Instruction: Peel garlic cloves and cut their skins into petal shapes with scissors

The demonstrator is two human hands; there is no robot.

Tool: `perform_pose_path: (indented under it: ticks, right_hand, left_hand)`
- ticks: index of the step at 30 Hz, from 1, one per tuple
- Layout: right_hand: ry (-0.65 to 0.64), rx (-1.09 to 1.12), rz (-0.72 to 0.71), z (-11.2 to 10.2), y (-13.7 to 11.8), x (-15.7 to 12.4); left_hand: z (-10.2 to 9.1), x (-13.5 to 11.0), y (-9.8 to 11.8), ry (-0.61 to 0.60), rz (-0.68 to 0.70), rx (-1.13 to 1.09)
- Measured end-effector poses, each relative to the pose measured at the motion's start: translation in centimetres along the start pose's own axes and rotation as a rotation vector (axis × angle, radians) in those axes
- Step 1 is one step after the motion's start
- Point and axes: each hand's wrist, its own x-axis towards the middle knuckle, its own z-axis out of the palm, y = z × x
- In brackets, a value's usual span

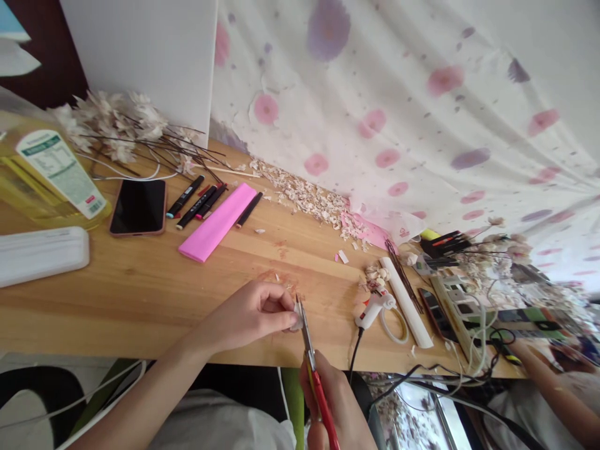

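Near the table's front edge, my left hand (pixel 255 315) pinches a small whitish piece (pixel 297 319), likely thin like paper, between thumb and fingers. My right hand (pixel 335 400) is wrapped round the red handles of a pair of scissors (pixel 307 340). The blades point up and away from me, their tips right beside the whitish piece. Whether the blades touch it I cannot tell. Reddish-brown stains (pixel 276 278) mark the wood just beyond my left hand.
A pink folded paper strip (pixel 218 222), markers (pixel 197 206), a phone (pixel 138 207) and a yellow bottle (pixel 51 169) lie or stand to the left. Cuttings (pixel 304 190) are heaped along the curtain. A glue gun (pixel 375 309), white roll (pixel 407 303) and another person's arm (pixel 548 381) are to the right.
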Motion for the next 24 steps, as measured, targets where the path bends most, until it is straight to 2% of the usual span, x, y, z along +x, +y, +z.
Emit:
perform_pose_path:
  ticks: [8, 14, 17, 20, 24]
  right_hand:
    - [-0.087, 0.013, 0.114, -0.6, -1.5, 0.1]
    - [-0.123, 0.071, 0.299, -1.0, -2.5, 0.2]
    - [-0.067, 0.121, 0.236, -1.3, -3.0, -0.1]
    - [0.037, 0.218, 0.122, -1.0, -3.5, -0.6]
    - [0.047, 0.315, 0.076, 0.2, -3.0, -0.5]
  left_hand:
    - [-0.5, 0.2, -0.2, -0.061, 0.015, 0.018]
    - [-0.8, 0.0, 0.1, -0.08, 0.008, 0.022]
    - [-0.6, 0.0, -0.2, -0.084, 0.017, -0.026]
    - [0.0, 0.0, -0.6, 0.028, 0.019, -0.157]
    - [1.1, -0.2, -1.1, 0.151, 0.086, -0.321]
